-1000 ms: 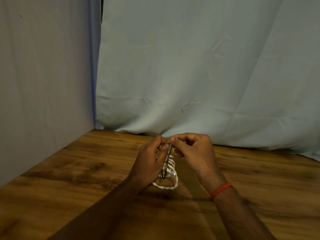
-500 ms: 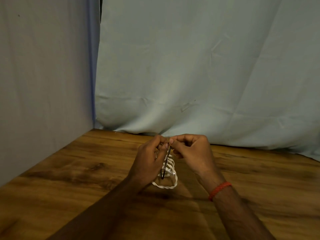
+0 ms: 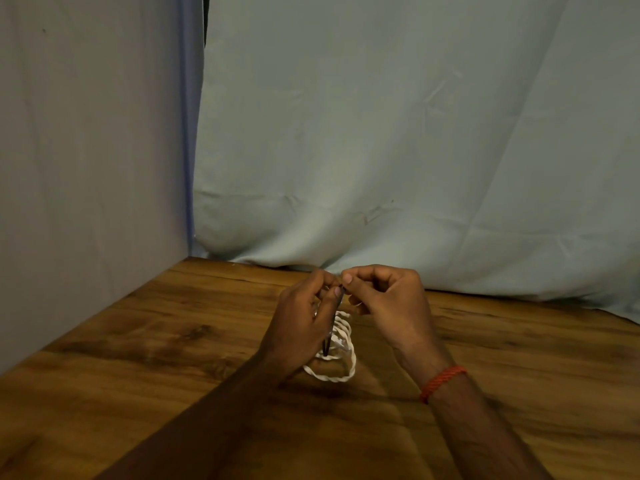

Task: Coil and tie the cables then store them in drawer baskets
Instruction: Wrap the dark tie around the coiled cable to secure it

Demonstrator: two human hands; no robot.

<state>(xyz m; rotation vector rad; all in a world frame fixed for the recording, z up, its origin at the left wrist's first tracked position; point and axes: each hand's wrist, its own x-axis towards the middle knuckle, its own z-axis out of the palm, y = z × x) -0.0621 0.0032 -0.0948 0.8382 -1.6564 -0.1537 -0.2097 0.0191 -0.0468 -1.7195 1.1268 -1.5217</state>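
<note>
A white twisted cable is wound into a coil of several loops and hangs between my hands just above the wooden table. A thin black tie runs down across the coil from my fingertips. My left hand holds the coil, its thumb and forefinger pinching the top of the tie. My right hand pinches the same top end from the right, its other fingers curled. Part of the coil is hidden behind my left hand.
Pale cloth hangs behind the table and touches its far edge. A grey wall bounds the table's left side. An orange thread band circles my right wrist. No drawer or basket is in view.
Both hands stay together on the coil and tie, with only slight shifts of the fingertips.
</note>
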